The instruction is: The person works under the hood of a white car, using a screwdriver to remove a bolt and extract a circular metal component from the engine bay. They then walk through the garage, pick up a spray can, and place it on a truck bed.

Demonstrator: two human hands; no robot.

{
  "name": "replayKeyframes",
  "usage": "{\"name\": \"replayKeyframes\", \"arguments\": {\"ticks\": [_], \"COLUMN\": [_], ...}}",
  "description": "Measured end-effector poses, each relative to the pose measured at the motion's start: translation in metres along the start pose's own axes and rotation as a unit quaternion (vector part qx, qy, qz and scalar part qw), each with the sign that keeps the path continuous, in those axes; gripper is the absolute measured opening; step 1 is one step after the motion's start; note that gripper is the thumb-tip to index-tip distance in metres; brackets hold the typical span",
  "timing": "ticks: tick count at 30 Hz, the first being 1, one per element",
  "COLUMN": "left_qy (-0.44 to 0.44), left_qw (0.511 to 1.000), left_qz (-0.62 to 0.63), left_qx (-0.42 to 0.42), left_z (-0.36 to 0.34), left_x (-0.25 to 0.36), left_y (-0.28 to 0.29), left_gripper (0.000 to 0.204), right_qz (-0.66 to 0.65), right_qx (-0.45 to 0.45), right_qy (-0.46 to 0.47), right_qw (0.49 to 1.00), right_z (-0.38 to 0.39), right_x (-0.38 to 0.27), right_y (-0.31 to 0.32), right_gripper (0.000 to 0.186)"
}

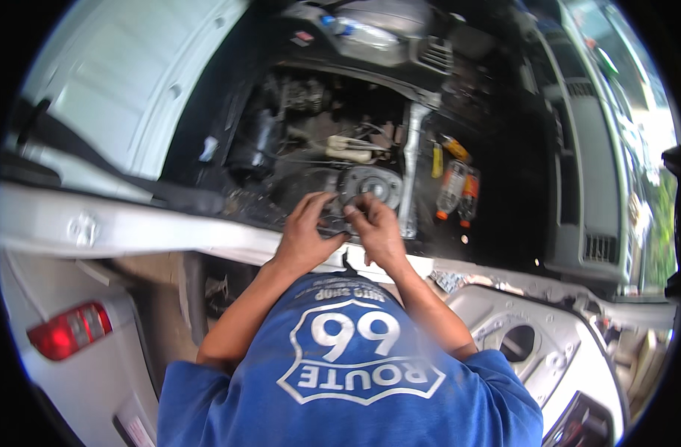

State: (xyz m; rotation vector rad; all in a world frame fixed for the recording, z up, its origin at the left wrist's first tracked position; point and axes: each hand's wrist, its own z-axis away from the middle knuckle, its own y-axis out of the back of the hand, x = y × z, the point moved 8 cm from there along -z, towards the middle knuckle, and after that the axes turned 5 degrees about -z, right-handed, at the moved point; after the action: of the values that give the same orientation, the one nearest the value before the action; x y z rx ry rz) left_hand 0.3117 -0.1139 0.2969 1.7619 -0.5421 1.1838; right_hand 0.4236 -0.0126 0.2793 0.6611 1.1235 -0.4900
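My left hand [308,234] and my right hand [378,232] are close together at the near edge of an open engine bay [281,160] in a vehicle's floor. The left fingers and thumb curl toward a small dark area between the hands. On the right, thumb and fingertips are pinched together. Whatever they hold is too small and dark to name. Just beyond the right fingertips lies a round grey metal flange [389,183] with holes around its rim and a raised centre. Pale hoses [349,149] and a black cylinder [255,141] sit deeper in the bay.
Two clear bottles with orange caps, one a bottle [451,188], lie on the dark floor at the right beside a yellow item [437,159]. A metal crossbar [413,160] borders the bay. An open white door [534,343] stands near right; a water bottle [366,33] lies at the back.
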Motion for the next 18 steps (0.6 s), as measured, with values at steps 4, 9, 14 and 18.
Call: {"name": "replayKeyframes", "arguments": {"ticks": [4, 9, 14, 18], "left_qy": [-0.022, -0.05, -0.071, -0.111], "left_qw": [0.999, 0.996, 0.986, 0.976], "left_qz": [0.006, 0.003, 0.037, 0.06], "left_qx": [-0.03, -0.078, -0.149, -0.179], "left_z": [-0.003, -0.008, -0.015, -0.016], "left_x": [-0.005, -0.005, 0.003, 0.019], "left_y": [-0.003, -0.013, -0.036, -0.048], "left_gripper": [0.066, 0.062, 0.06, 0.061], "right_qz": [0.015, 0.021, -0.025, -0.064], "right_qx": [0.042, 0.112, 0.172, 0.244], "right_qy": [0.048, -0.007, -0.033, -0.021], "right_qw": [0.998, 0.993, 0.984, 0.967], "right_z": [0.004, 0.019, 0.039, 0.055], "right_x": [-0.007, 0.004, 0.011, 0.013], "right_y": [-0.001, 0.004, 0.019, 0.031], "right_gripper": [0.017, 0.018, 0.02, 0.021]}}
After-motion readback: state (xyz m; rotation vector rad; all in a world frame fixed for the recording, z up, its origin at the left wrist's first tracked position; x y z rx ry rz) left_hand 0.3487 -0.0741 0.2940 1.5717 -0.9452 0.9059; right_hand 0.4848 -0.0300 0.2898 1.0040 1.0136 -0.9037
